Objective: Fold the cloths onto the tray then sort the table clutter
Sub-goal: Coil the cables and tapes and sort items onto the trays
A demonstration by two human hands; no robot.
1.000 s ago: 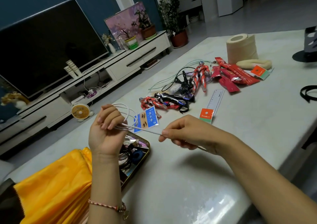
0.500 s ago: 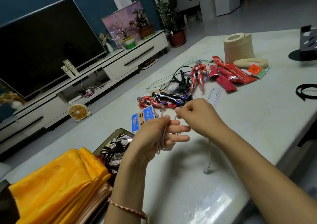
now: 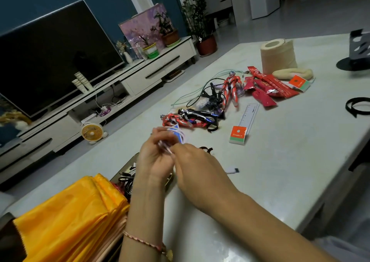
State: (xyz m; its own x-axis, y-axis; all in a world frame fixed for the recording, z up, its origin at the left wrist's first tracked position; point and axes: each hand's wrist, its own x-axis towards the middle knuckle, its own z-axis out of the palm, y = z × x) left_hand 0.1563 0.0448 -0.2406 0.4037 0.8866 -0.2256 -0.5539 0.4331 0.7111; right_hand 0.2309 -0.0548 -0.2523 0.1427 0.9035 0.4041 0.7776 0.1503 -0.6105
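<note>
My left hand (image 3: 155,157) holds a coiled white cable (image 3: 181,136) over the table, fingers curled round the loops. My right hand (image 3: 197,168) pinches the same cable just beside it. The cable's plug end (image 3: 233,170) trails out to the right of my right hand. A stack of folded yellow cloths (image 3: 70,223) lies at the lower left. Right behind the cloths a small dark tray (image 3: 128,164) holds several coiled cables, partly hidden by my left wrist.
Further back on the table lie toy figures (image 3: 190,118), a red figure (image 3: 230,87), tangled black and green cords (image 3: 208,95), red packets (image 3: 268,87), a clear ruler (image 3: 249,115), an orange card (image 3: 238,134), a paper roll (image 3: 278,55) and a black band (image 3: 358,106).
Both hands have come closer together and lower over the tray edge. The loose cable end is shorter and now trails to the right of my right hand.
</note>
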